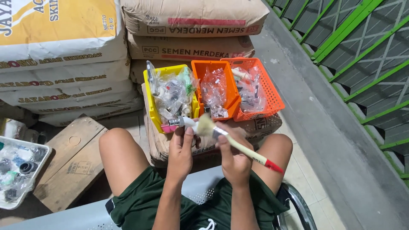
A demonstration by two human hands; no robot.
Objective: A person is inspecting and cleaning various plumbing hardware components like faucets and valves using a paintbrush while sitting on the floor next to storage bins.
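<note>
We're seated on a grey perforated metal bench point(200, 194), knees apart, facing stacked cement sacks point(194, 17) and white skim-coat sacks point(59, 38). On the lower brown sack point(260, 127) ahead sit three small bins side by side: yellow bin point(150, 91), orange bin point(199, 72), orange mesh basket point(272, 91), all stuffed with clear bags of small fittings. A wooden board point(74, 159) and a white tray point(25, 147) of dark parts lie off to our left.

In hand:
- Paintbrush point(238, 145), pale wooden handle, red tip, light bristles. Our right hand point(233, 159) is clenched around the handle just behind the ferrule; the handle runs down-right past the knuckles and the bristles point up-left, clear of the fist.
- Small fitting point(179, 122), white body, metal end, pink part at the far left. Our left hand point(181, 149) pinches it from below, thumb on top; it sticks out left of the fingers.

The bristles touch or nearly touch the fitting's right end, right between both hands, above the sack edge.

Handling, our read: brush is light, handle stiff, bristles soft, so gripping near the ferrule gives control. Fitting looks light, rigid, smooth and a bit slippery; best held by the white barrel, not the ends.
</note>
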